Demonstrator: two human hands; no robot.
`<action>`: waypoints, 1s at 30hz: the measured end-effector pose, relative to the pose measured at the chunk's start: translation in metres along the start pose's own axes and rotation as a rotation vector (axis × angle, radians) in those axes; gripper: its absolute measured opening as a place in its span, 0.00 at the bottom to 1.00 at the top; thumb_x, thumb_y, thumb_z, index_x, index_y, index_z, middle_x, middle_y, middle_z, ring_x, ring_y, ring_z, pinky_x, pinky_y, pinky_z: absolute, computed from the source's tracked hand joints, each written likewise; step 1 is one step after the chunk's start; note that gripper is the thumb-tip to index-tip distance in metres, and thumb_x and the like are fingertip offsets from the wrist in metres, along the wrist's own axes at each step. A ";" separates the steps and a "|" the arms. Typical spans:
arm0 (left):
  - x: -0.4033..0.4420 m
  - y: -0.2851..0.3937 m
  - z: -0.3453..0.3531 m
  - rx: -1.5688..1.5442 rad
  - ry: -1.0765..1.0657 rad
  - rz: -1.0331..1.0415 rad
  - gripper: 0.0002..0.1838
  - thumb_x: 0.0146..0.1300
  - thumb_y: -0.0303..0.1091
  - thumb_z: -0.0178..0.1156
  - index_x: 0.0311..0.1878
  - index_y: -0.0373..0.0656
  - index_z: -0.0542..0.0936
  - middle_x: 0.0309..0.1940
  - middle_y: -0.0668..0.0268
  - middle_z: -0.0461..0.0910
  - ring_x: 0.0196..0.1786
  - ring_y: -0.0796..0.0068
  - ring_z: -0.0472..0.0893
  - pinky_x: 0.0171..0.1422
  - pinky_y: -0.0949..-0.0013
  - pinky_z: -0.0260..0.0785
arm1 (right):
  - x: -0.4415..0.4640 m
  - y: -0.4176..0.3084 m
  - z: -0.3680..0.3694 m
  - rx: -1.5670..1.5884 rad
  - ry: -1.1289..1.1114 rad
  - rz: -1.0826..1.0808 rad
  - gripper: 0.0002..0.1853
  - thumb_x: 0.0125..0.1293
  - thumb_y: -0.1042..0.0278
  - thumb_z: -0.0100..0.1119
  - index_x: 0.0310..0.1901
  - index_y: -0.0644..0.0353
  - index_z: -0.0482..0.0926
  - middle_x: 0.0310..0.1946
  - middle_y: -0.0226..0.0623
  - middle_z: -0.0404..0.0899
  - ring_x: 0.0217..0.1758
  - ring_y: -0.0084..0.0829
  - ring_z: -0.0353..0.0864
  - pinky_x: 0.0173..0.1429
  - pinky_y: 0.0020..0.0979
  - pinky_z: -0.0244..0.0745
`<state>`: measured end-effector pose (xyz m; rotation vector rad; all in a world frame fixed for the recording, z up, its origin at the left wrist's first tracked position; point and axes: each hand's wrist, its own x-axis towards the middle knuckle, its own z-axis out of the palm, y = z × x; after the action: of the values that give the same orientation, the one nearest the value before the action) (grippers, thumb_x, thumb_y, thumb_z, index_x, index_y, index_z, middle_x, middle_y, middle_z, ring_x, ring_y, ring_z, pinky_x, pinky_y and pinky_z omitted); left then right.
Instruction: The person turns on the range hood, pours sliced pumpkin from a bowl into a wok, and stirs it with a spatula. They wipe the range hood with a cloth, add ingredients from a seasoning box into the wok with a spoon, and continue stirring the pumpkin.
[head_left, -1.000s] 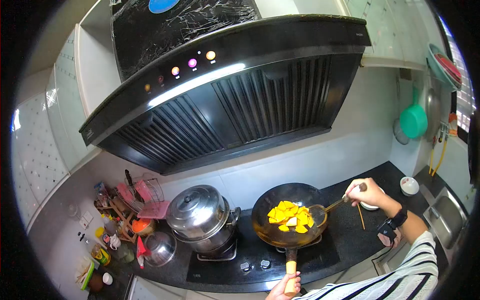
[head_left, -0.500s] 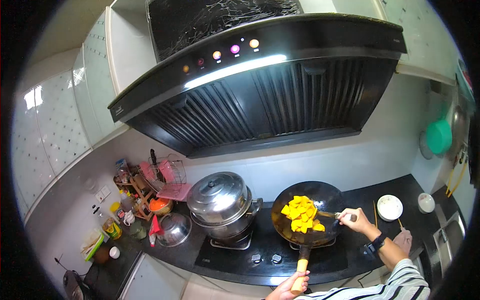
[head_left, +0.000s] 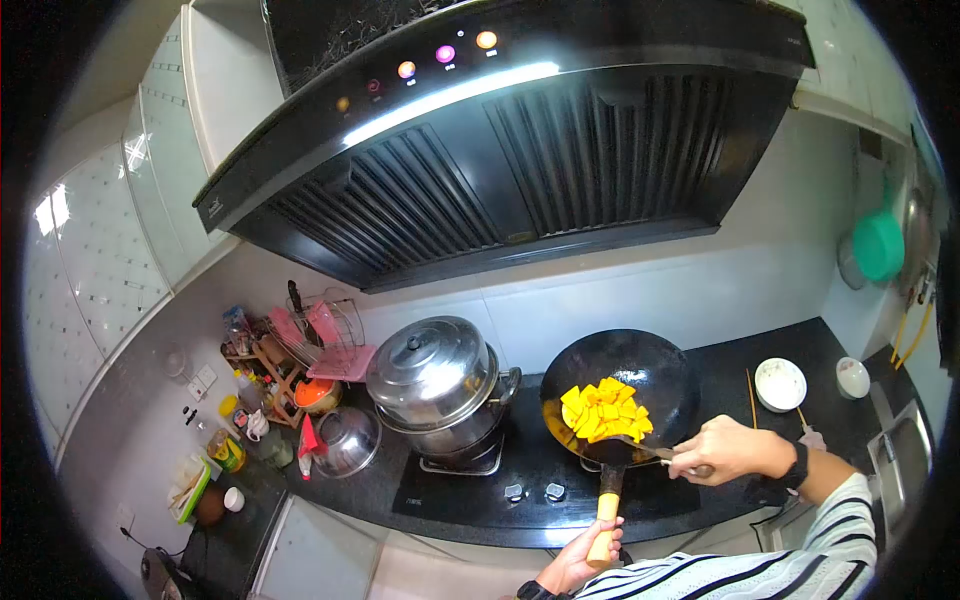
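A dark wok point(head_left: 662, 375) sits on the right burner, holding a heap of yellow-orange chunks that look like pumpkin point(head_left: 603, 408). My left hand point(head_left: 580, 555) is wrapped round the pale wooden wok handle point(head_left: 607, 510), which points toward me. In my right hand point(head_left: 728, 452) is a spatula point(head_left: 652, 450), gripped by its handle. The spatula's blade reaches the near edge of the chunks, low in the wok, and is partly hidden among them.
A large lidded steel pot point(head_left: 432, 375) stands on the left burner. Right of the wok are a white bowl point(head_left: 780, 386), a smaller bowl point(head_left: 852, 378) and a sink point(head_left: 902, 462). A steel bowl point(head_left: 348, 442) and bottles sit left. The range hood point(head_left: 500, 170) hangs above.
My right hand has come nearer to me with the spatula, whose blade moved from the chunks' right side to their near side. My left hand stays on the handle. The view has shifted slightly.
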<state>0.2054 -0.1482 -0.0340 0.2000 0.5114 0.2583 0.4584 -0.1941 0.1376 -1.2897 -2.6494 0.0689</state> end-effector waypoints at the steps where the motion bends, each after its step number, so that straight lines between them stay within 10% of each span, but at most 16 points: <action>1: 0.001 0.001 -0.002 -0.005 -0.005 0.002 0.14 0.59 0.33 0.58 0.47 0.42 0.69 0.26 0.70 0.69 0.26 0.79 0.70 0.29 0.76 0.67 | 0.004 0.007 0.013 -0.009 0.047 0.034 0.06 0.51 0.65 0.56 0.34 0.47 0.75 0.23 0.30 0.76 0.21 0.36 0.77 0.22 0.35 0.70; 13: 0.006 0.005 -0.008 0.024 -0.016 -0.049 0.14 0.59 0.32 0.58 0.46 0.42 0.69 0.26 0.70 0.70 0.26 0.79 0.70 0.29 0.76 0.66 | -0.043 0.052 -0.016 0.466 0.689 0.686 0.05 0.51 0.72 0.56 0.28 0.58 0.81 0.20 0.30 0.80 0.21 0.16 0.77 0.26 0.22 0.71; 20: 0.005 0.003 -0.007 0.001 -0.002 -0.018 0.16 0.59 0.33 0.58 0.48 0.42 0.69 0.28 0.70 0.70 0.26 0.80 0.70 0.30 0.76 0.67 | -0.050 0.104 0.001 0.781 0.824 1.021 0.06 0.55 0.70 0.54 0.29 0.63 0.77 0.24 0.38 0.80 0.19 0.25 0.79 0.22 0.23 0.75; 26: 0.009 0.001 -0.014 0.004 -0.020 -0.005 0.16 0.59 0.33 0.58 0.49 0.42 0.69 0.28 0.70 0.70 0.26 0.80 0.70 0.29 0.75 0.67 | -0.014 0.126 0.101 1.189 0.919 0.886 0.07 0.59 0.71 0.51 0.37 0.62 0.75 0.29 0.42 0.80 0.25 0.31 0.83 0.26 0.24 0.77; 30: 0.012 0.002 -0.016 0.012 0.011 -0.025 0.16 0.58 0.34 0.59 0.49 0.42 0.69 0.28 0.70 0.70 0.26 0.80 0.70 0.29 0.76 0.67 | -0.003 0.088 0.085 0.531 0.690 0.508 0.06 0.54 0.68 0.56 0.32 0.58 0.80 0.27 0.37 0.82 0.23 0.25 0.80 0.30 0.24 0.75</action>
<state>0.2070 -0.1410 -0.0527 0.2043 0.5261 0.2322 0.5115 -0.1381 0.0428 -1.4165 -1.5563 0.3110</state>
